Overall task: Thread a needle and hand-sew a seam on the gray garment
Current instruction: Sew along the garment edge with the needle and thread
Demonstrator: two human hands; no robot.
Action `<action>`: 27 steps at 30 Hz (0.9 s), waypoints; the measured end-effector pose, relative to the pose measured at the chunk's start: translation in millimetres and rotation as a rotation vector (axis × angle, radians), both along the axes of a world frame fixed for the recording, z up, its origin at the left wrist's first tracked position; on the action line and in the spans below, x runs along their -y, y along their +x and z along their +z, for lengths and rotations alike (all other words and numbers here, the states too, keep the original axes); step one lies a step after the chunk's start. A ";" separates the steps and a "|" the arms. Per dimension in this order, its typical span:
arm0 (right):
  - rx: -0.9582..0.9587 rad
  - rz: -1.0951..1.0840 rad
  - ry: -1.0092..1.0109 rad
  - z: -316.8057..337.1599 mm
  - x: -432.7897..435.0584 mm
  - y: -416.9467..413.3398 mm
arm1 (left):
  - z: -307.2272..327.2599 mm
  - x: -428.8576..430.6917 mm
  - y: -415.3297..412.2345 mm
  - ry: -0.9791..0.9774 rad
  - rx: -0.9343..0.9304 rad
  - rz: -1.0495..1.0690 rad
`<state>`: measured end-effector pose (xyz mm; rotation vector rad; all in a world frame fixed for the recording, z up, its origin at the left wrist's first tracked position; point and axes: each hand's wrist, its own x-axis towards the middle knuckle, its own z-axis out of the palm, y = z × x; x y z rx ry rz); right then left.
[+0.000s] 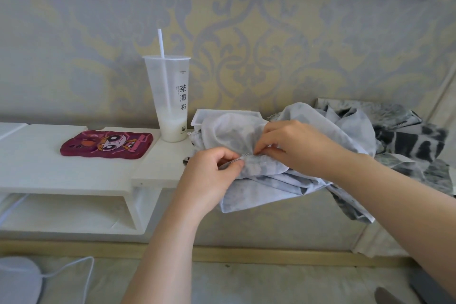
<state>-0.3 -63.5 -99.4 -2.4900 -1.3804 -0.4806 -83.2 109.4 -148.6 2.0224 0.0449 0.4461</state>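
**While both hands pinch the gray garment, clutter lines the tabletop**

Where the white tabletop (49, 170) runs across the left middle of the frame, a maroon cartoon phone case (106, 143) lies flat. Just right of it stands a tall frosted cup (170, 101) with a white straw (161, 43) and a little milky liquid at its base. Right of the cup, a white box (204, 116) is mostly covered by the gray garment (259, 187), which is heaped at centre right and hangs off the edge. A darker patterned cloth (414, 140) is bunched behind it at the right.

At the frame's centre the left hand (212, 175) pinches a fold of the garment between thumb and forefinger. The right hand (296, 145), close beside it, has its fingers curled onto the same raw edge. What its fingertips grip besides cloth is too small to make out.

A white cable (74, 266) and a pale rounded object (17, 276), cut off by the border, lie at lower left.
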 end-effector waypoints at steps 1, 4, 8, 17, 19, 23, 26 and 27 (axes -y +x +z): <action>-0.003 -0.003 -0.003 0.4 -0.3 -0.5 | 0.2 -0.1 -0.1 0.003 0.001 -0.003; -0.016 -0.002 -0.005 0.3 -1.3 -0.8 | 0.2 -0.8 0.4 0.004 0.000 -0.008; -0.032 -0.014 -0.007 0.4 -2.4 -0.9 | -0.4 -1.8 0.6 -0.010 0.005 -0.020; -0.034 0.029 0.010 -1.2 -1.9 -0.9 | -0.5 -2.8 0.5 0.001 0.013 -0.035; -0.036 0.043 0.019 -1.6 -2.6 -0.2 | -0.4 -2.7 0.7 0.001 0.004 -0.046; -0.062 0.059 0.035 -1.4 -5.4 -3.6 | 0.6 -2.7 0.8 -0.017 0.003 -0.065; -0.084 0.071 0.050 -1.4 -8.7 -9.5 | 1.9 -3.2 0.0 -0.031 0.008 -0.082; -0.104 0.065 0.057 -1.0 -9.3 -12.0 | 2.1 -3.3 -0.1 -0.045 0.007 -0.086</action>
